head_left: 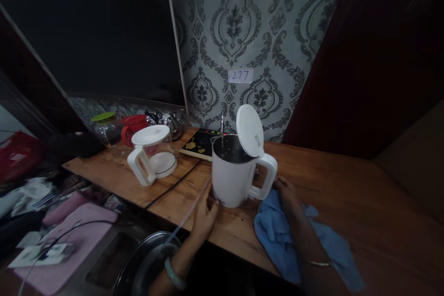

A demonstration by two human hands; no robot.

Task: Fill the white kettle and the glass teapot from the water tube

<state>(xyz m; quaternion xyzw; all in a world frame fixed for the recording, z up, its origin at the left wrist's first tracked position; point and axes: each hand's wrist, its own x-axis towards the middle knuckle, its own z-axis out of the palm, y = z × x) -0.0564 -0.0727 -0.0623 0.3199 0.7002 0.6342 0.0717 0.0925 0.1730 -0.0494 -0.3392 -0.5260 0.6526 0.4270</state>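
A white electric kettle (231,180) stands upright on the wooden table with its lid (249,130) tipped up; its inside is dark. My left hand (205,215) is at the kettle's lower left side, fingers apart and fingertips at its base. To the right, my right hand (287,194) is just below and beside the kettle's handle. Its fingers are curled at the top of a crumpled blue cloth (275,236), which spreads under my forearm. A metal spout (222,122) rises behind the kettle's rim. A clear tube (189,212) runs down beside my left hand.
On the wooden table (326,175), a glass pitcher with white lid (152,155) stands left of a black hot plate (197,144). Behind are a red jug (133,127), metal pots (169,122) and a green-lidded jar (106,125). A black cord crosses the table; a round basin (145,259) sits below its edge.
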